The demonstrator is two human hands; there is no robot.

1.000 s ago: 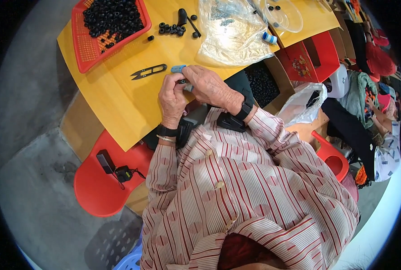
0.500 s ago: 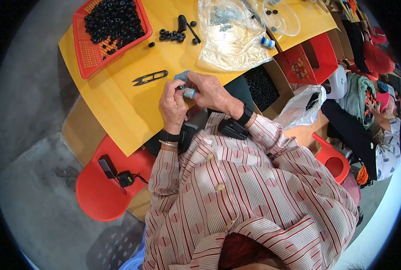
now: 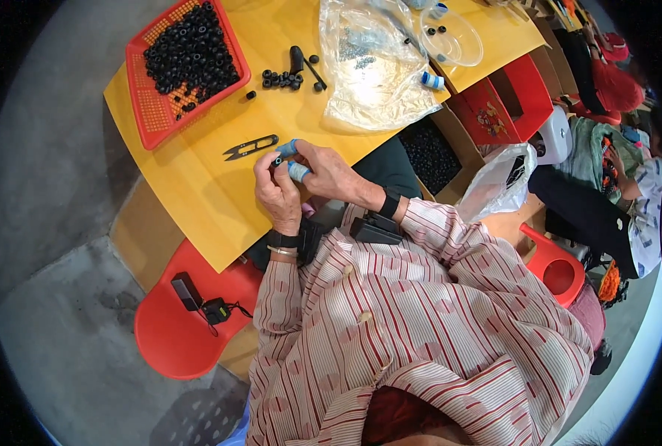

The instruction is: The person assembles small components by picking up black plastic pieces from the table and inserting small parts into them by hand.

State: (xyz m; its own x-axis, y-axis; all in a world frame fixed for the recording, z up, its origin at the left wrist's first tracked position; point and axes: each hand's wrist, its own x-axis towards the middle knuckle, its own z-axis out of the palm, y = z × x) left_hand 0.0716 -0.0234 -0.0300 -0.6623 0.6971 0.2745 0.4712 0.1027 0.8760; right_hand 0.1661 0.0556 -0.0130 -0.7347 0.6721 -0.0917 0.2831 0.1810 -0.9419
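Note:
A small black ring-shaped piece (image 3: pixel 277 160) is pinched between the fingertips of my left hand (image 3: pixel 279 199), above the yellow table (image 3: pixel 212 193). My right hand (image 3: pixel 331 172) comes in from the right, its thumb and forefinger closed in toward the same piece. Pale blue wrapping (image 3: pixel 298 172) covers these two fingertips. Part of the piece is hidden by the fingers, so its full shape cannot be made out. Just beyond the left hand lies a pair of black thread snips (image 3: pixel 251 147) on the table.
A red basket (image 3: pixel 143 111) of black pieces stands far left. More black pieces (image 3: pixel 280 79) lie near a clear plastic bag (image 3: pixel 375 108). A blue-and-white roll (image 3: pixel 433 80) and clear round container (image 3: pixel 476 52) are at right. Below is a carton (image 3: pixel 461 167); a red stool (image 3: pixel 171 334) stands left.
Both hands have shifted slightly left and down in the picture, still together around the small black piece. The whole view has moved a little as well.

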